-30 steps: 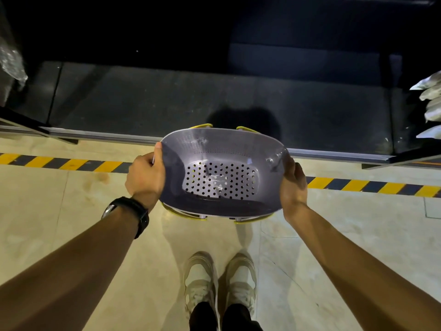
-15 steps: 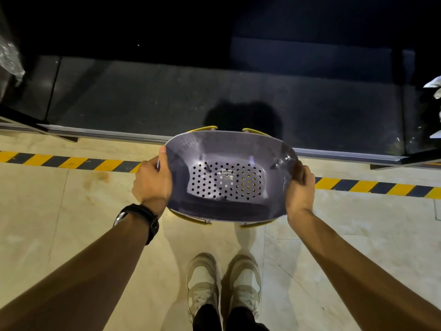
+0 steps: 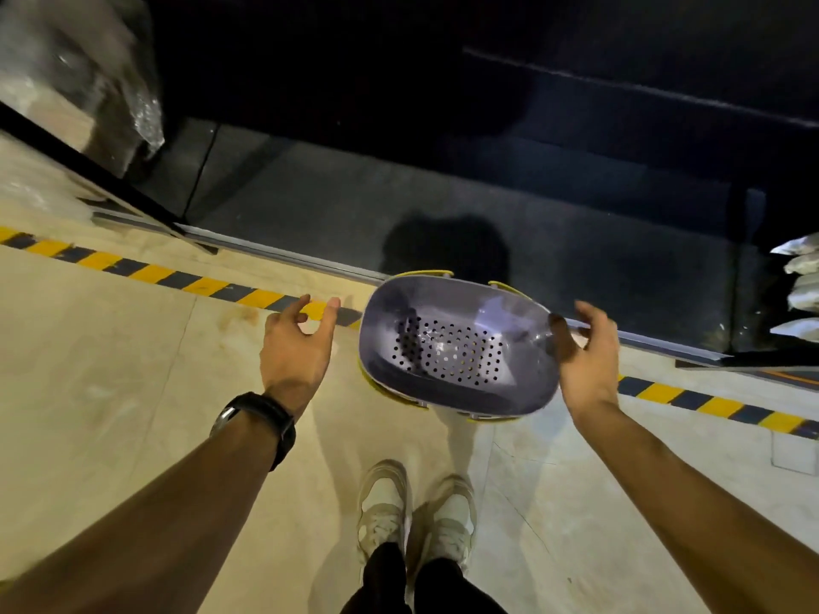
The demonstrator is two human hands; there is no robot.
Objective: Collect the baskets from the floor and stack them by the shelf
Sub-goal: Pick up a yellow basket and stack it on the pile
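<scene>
Black wristwatch (image 3: 261, 418) is circling the left wrist. The left hand (image 3: 297, 347) is spreading wide, holding nothing, apart from the basket. At its 3 o'clock, one grey-purple perforated plastic basket (image 3: 456, 343) with two yellow handles (image 3: 425, 273) is overlapping the yellow-and-black striped floor tape (image 3: 146, 272). At the basket's 3 o'clock, the right hand (image 3: 585, 361) is touching the rim with its thumb, fingers loose. Two pale sneakers (image 3: 383, 502) are standing at the basket's 6 o'clock.

Top-left wrapped bundle (image 3: 75, 77) is smeared by blur and cut by the edge. White bags (image 3: 800, 288) at right are cropped. Right hand (image 3: 585, 361) covers the end of the grey basket (image 3: 452, 343) — contact unclear. Yellow basket (image 3: 427, 273) beneath — only rim slivers show.
</scene>
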